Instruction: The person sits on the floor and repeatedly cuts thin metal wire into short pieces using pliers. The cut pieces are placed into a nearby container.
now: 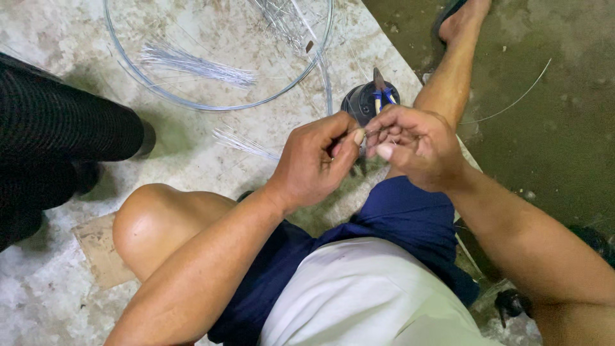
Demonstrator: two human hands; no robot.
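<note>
Both hands meet just above the knees, working a thin silvery steel wire point(370, 132) between them. The left hand point(314, 163) has thumb and forefinger pinched shut on it, and the right hand point(413, 144) has its fingers curled tight round the other bit. Looks light and springy, probably pokey at the ends, so gripping close to the bend seems safest. 1 big wire hoop point(218, 106) lies on the concrete floor point(192, 160), blue-handled pliers point(382, 93) in a black pot point(359, 102) nearby.
</note>
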